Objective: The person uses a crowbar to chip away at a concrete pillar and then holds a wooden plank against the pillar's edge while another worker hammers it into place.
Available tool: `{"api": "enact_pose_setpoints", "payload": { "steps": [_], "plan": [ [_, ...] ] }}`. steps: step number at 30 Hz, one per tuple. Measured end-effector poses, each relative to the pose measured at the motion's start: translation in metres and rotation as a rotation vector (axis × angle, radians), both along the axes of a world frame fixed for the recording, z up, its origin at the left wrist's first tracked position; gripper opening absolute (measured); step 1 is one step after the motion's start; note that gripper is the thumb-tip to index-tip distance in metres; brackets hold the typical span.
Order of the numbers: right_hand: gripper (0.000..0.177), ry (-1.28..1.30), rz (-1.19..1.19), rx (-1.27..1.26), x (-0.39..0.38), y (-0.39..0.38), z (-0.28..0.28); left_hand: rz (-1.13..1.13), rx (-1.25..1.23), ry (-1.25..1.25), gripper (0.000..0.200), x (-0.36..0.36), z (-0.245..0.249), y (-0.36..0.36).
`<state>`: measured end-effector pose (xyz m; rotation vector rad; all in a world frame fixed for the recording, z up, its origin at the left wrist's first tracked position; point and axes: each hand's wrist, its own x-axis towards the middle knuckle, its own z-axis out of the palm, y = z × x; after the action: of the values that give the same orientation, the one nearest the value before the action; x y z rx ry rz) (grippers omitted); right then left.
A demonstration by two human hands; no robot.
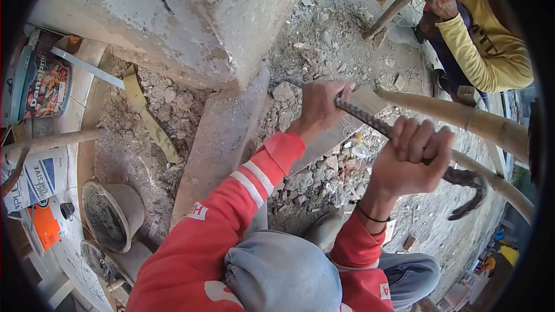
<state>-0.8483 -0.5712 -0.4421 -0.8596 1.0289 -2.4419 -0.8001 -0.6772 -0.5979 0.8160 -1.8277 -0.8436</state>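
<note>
Both my hands grip a dark, ribbed steel crowbar [365, 117]. My left hand [324, 105] is closed around it toward the far end, which reaches near the foot of the concrete column [231, 40]. Farther back along the shaft, my right hand [411, 156] is wrapped round it in a fist, just ahead of the curved hook that bends downward at the right. Below the bar lie broken stones and rubble [312, 179]. A flat board [347, 121] lies under my left hand and the bar. The bar's far tip is hard to make out.
Another person in a yellow sleeve [468, 52] holds a wooden handle [396, 8] at upper right. Bamboo poles [457, 112] cross the right side. Buckets [130, 211], a printed tub [49, 84] and an adhesive bag [37, 179] stand left. A tan strip [147, 112] lies on rubble.
</note>
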Motion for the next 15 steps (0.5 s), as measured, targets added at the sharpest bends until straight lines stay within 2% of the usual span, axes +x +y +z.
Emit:
{"api": "enact_pose_setpoints", "payload": {
  "steps": [2,4,5,6,7,8,9,10,11,12,14,15],
  "plan": [
    [0.039,0.062,0.048,0.006,-0.015,0.009,0.058,-0.037,0.094,-0.011,0.036,-0.005,0.048,0.028],
    [0.036,0.141,0.181,0.023,-0.038,0.024,0.112,-0.169,0.073,0.159,0.033,-0.010,0.077,0.052],
    [0.034,0.164,0.176,0.059,-0.049,0.029,0.136,-0.168,0.069,0.163,0.033,-0.005,0.090,0.058],
    [0.018,0.215,0.118,0.076,-0.057,0.035,0.159,-0.261,0.044,0.137,0.035,-0.002,0.105,0.063],
    [0.017,0.269,-0.111,0.131,-0.058,0.036,0.181,-0.359,0.022,0.111,0.040,0.001,0.113,0.069],
    [0.032,0.287,-0.460,0.220,-0.053,0.031,0.202,-0.364,0.014,0.121,0.040,0.004,0.114,0.073],
    [0.051,0.295,-0.638,0.276,-0.050,0.029,0.221,-0.373,-0.019,0.208,0.045,0.010,0.114,0.075],
    [0.036,0.400,-0.278,0.342,-0.058,0.028,0.248,-0.382,-0.049,0.291,0.050,0.017,0.110,0.077],
    [0.030,0.494,0.087,0.401,-0.068,0.028,0.274,-0.402,-0.037,0.234,0.057,0.027,0.097,0.080],
    [0.036,0.574,0.458,0.451,-0.073,0.027,0.295,-0.429,0.031,0.172,0.054,0.038,0.081,0.084],
    [0.051,0.648,0.832,0.477,-0.077,0.034,0.316,-0.437,0.200,0.033,0.044,0.064,0.047,0.095],
    [0.050,0.615,0.793,0.485,-0.071,0.043,0.321,-0.421,0.305,-0.042,0.039,0.077,0.030,0.103]
  ]
}}
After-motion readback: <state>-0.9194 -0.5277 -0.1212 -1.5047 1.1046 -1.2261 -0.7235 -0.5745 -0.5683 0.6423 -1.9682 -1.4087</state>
